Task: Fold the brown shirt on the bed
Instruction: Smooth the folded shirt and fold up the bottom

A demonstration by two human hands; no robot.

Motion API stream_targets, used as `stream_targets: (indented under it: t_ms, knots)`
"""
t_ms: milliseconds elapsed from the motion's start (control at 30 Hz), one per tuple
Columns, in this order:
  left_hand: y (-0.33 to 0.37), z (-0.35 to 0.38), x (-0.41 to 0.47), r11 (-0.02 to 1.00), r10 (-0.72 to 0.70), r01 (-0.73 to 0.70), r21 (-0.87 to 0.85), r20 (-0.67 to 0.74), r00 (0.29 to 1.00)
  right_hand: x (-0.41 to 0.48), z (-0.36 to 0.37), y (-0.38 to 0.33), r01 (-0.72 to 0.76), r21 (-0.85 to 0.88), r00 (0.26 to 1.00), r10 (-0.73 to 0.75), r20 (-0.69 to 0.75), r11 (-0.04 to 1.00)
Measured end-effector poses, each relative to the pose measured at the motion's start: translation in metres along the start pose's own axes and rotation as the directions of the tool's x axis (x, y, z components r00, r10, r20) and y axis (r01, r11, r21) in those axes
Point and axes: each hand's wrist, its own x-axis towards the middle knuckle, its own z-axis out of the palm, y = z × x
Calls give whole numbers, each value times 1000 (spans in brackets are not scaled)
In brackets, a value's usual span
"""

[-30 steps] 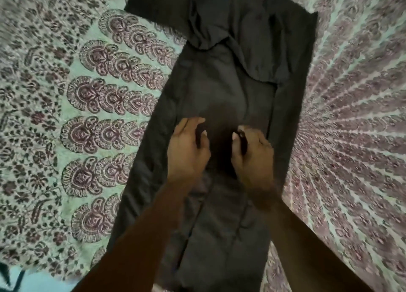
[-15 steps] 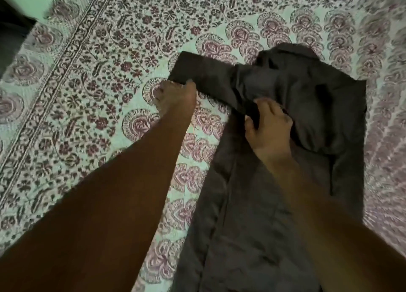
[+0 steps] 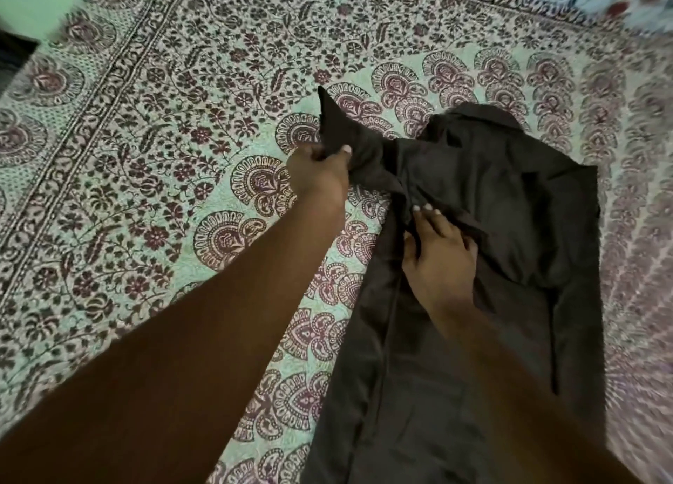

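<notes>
Brown shirt (image 3: 510,210) on bed (image 3: 145,156): one side folded in. Left hand (image 3: 320,177) grasps remaining sleeve (image 3: 342,134); right hand (image 3: 440,254) flat, pinning. Crosswise folds pending.

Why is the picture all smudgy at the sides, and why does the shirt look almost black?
Head view: dim light makes the brown shirt nearly black, dulling its folds; the bedsheet smears at the right edge and corners; it is sharper mid-frame, where the left hand grips the sleeve and the right hand rests on the shirt.
</notes>
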Motion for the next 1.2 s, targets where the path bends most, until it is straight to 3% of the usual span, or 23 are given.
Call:
stream_targets:
  t_ms: [100,200,300,333,367,400,467,500,533,600,633,733,867,933,1000,1100,1200]
  knots:
    - [-5,1,-57,988,153,-155,5,144,978,9,-25,6,54,18,997,-55,55,998]
    - [-29,-4,-112,994,108,-97,-52,294,950,3,-47,27,101,154,995,-101,-8,983]
    - [-62,-7,-174,999,32,-31,-9,424,905,-30,-69,56,-125,522,984,172,-42,844]
    - [-73,-6,-199,1000,15,-24,13,475,880,-47,-81,68,-254,631,951,310,23,733]
    - [-84,-7,-217,999,14,-30,23,518,855,-60,-89,78,-376,744,896,422,139,552]
    - [-94,-9,-229,998,19,-46,36,555,832,-70,-90,88,-476,827,821,488,296,300]
    - [-108,-9,-260,991,9,-92,102,621,783,-99,-104,113,-488,847,744,408,529,-209]
    - [-113,-9,-277,982,12,-131,133,657,754,-114,-111,129,-448,808,750,331,573,-383]
    - [-119,-10,-292,972,1,-164,170,689,724,-128,-117,147,-438,777,756,282,590,-452]
    - [-132,-14,-315,949,-9,-232,216,750,662,-152,-134,166,-448,800,796,230,560,-399]
    - [-138,-15,-326,935,-9,-267,234,767,642,-165,-143,173,-444,837,818,236,524,-319]
    - [-157,-26,-344,894,-32,-334,298,787,616,-200,-151,191,-503,862,790,369,490,-68]
    - [-179,-54,-361,765,-3,-522,378,812,583,-250,-152,201,-518,854,796,395,460,50]
    - [-189,-71,-368,652,92,-670,354,841,534,-268,-151,198,-507,862,789,395,472,-17]
    - [-196,-85,-378,592,184,-747,302,852,490,-283,-145,194,-476,856,731,450,512,-202]
    - [-197,-105,-393,647,253,-709,279,799,545,-301,-133,189,-433,816,631,518,577,-383]
    - [-199,-119,-405,733,236,-615,292,738,632,-317,-123,183,-432,795,598,524,606,-426]
